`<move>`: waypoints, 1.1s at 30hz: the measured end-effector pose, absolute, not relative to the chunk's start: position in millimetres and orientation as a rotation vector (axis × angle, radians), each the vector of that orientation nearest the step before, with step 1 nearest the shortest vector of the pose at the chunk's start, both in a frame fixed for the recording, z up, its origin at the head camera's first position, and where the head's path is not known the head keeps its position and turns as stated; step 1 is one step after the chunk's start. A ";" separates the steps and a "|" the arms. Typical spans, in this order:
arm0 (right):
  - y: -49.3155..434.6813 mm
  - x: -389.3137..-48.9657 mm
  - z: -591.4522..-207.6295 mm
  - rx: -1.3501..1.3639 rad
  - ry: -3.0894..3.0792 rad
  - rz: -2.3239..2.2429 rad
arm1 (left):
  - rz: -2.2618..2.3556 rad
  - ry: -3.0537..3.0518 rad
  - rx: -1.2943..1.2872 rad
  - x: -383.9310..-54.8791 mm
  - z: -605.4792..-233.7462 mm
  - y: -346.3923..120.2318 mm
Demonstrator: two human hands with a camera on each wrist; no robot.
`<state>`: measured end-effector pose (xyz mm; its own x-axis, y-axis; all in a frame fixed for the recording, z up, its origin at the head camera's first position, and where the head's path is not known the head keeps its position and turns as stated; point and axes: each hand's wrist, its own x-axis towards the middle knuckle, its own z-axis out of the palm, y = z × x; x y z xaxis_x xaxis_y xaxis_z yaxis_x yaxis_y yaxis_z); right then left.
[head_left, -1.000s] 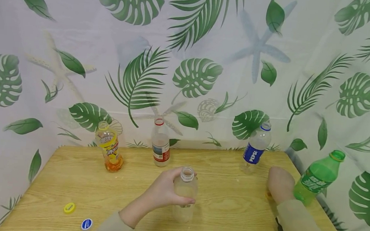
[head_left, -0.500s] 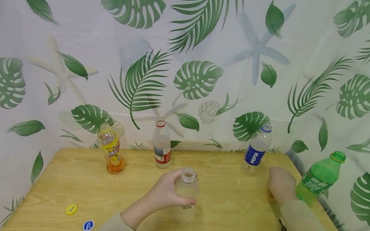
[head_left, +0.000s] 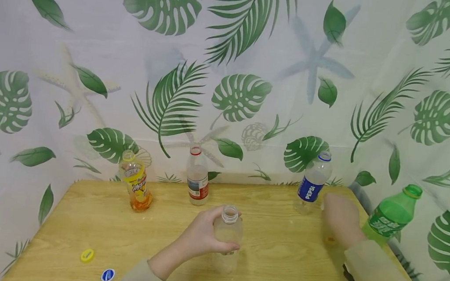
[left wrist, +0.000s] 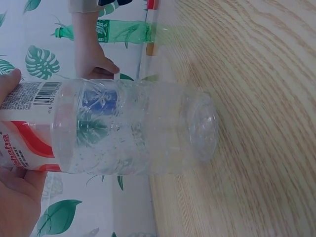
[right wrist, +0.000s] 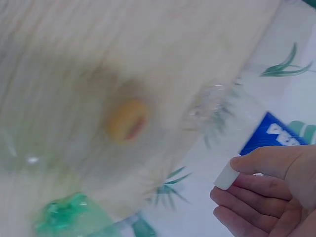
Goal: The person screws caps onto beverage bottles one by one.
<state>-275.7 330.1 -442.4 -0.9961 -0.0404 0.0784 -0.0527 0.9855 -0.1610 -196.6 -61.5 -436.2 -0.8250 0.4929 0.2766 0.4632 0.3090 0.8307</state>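
Note:
My left hand (head_left: pixel 195 237) grips an uncapped clear plastic bottle (head_left: pixel 228 233) around its upper body. In the left wrist view the bottle's red and white label (left wrist: pixel 29 126) shows between thumb and fingers, and its base is close to the wooden table (left wrist: pixel 266 123). Between thumb and fingers, my right hand (right wrist: pixel 271 187) pinches a small white bottle cap (right wrist: pixel 227 175); in the head view that cap is mostly hidden by the hand. Below the right hand an orange cap (right wrist: pixel 127 121) lies on the table. The Pepsi bottle (head_left: pixel 312 185) stands just beyond that hand.
A green bottle (head_left: pixel 391 215) stands at the right edge. At the back are an orange-bottomed bottle (head_left: pixel 136 184) and a red-necked bottle (head_left: pixel 197 180). A yellow cap (head_left: pixel 87 255) and a blue cap (head_left: pixel 108 275) lie at front left. A leaf-patterned curtain (head_left: pixel 249 129) hangs behind.
My right hand has risen off the table with the white cap and shifted slightly left, and the orange cap now shows beneath it. The left hand keeps its hold on the bottle.

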 end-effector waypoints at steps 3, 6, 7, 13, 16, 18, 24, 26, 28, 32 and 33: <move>321.9 -275.5 -430.3 0.092 -3.045 0.237 | 1.581 2.516 0.925 -197.9 -435.0 -60.1; 309.8 -272.5 -420.0 0.105 -3.036 0.222 | 1.596 2.499 0.926 -196.9 -435.6 -60.0; 305.9 -271.2 -415.8 0.115 -3.036 0.211 | 1.601 2.495 0.926 -196.8 -435.7 -60.0; 281.2 -264.3 -394.6 0.178 -3.041 0.148 | 1.617 2.483 0.917 -196.7 -436.7 -60.2; 268.1 -258.4 -385.2 0.217 -3.004 0.128 | 1.624 2.479 0.915 -196.2 -436.8 -60.2; 259.6 -253.6 -379.0 0.247 -2.969 0.129 | 1.632 2.472 0.912 -195.6 -436.8 -60.1; 238.6 -241.6 -365.2 0.346 -2.855 0.121 | 1.637 2.474 0.898 -194.3 -436.1 -60.1; 233.3 -238.2 -362.3 0.377 -2.818 0.126 | 1.640 2.471 0.894 -194.3 -436.0 -60.1; 228.0 -234.5 -358.6 0.399 -2.783 0.140 | 1.639 2.472 0.894 -194.6 -436.2 -60.2; 216.8 -226.8 -349.7 0.415 -2.757 0.171 | 1.638 2.472 0.909 -195.9 -437.5 -60.3; 214.1 -225.2 -347.5 0.417 -2.754 0.177 | 1.639 2.474 0.913 -196.2 -438.0 -60.3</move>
<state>-225.2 214.1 -347.5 -0.8959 -0.2641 0.3572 -0.3077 0.9489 -0.0702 -196.2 -60.3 -438.0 -0.8266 0.4877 0.2810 0.4490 0.2703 0.8517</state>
